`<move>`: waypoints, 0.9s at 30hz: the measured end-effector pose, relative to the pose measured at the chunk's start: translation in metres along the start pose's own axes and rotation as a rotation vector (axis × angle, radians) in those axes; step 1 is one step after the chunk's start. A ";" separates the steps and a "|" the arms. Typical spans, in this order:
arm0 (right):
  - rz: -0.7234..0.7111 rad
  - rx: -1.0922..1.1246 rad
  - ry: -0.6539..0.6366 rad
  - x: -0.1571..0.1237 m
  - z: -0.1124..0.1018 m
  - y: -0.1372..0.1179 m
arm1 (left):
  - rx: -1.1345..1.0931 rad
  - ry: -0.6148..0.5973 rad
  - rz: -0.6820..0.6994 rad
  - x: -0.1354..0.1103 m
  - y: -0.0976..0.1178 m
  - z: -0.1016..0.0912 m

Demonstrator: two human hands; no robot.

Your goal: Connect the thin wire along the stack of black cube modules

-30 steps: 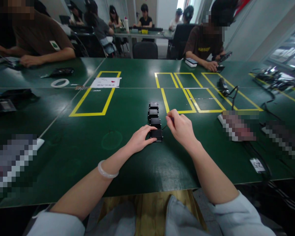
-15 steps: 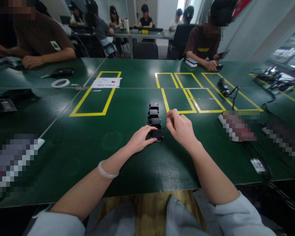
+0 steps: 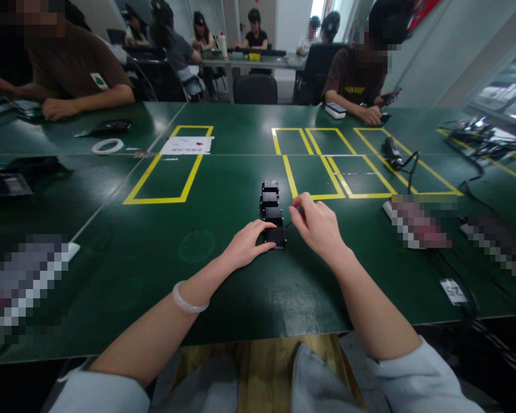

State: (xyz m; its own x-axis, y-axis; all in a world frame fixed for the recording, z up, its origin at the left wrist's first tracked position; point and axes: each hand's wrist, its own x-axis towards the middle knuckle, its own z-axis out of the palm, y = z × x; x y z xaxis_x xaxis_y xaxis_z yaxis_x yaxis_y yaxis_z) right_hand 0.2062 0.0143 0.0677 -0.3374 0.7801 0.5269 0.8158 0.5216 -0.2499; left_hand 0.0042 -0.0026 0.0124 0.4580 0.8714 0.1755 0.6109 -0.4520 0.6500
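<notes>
Several small black boxes [image 3: 270, 200] lie in a row on the green table [image 3: 223, 287], running away from me. My left hand [image 3: 245, 245] grips the nearest black box [image 3: 277, 237] from its left side, fingers curled round it. My right hand [image 3: 317, 225] is closed in a pinch on a thin dark tool [image 3: 289, 224], whose tip points down at the right edge of that box. A pale bangle [image 3: 188, 299] sits on my left wrist.
Yellow tape rectangles [image 3: 167, 172] mark the table left and right of the row. A tape roll [image 3: 107, 146], a paper sheet [image 3: 186, 145] and cables [image 3: 402, 160] lie farther off. Other people sit at the far side [image 3: 356, 80] and at the left [image 3: 64, 74].
</notes>
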 end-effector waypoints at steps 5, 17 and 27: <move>-0.004 -0.013 0.010 0.000 0.000 0.000 | -0.001 0.007 -0.001 0.000 -0.001 0.000; -0.010 -0.008 0.004 0.000 0.002 0.001 | -0.005 0.014 0.017 0.000 -0.004 0.002; -0.006 0.016 -0.004 -0.001 0.002 0.002 | -0.008 0.007 0.001 0.000 -0.003 0.001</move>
State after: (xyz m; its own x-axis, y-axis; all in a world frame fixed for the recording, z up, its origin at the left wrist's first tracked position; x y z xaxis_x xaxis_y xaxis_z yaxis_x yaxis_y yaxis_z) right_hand 0.2072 0.0153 0.0650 -0.3447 0.7782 0.5250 0.8061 0.5320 -0.2593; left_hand 0.0031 -0.0019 0.0100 0.4540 0.8723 0.1818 0.6049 -0.4515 0.6559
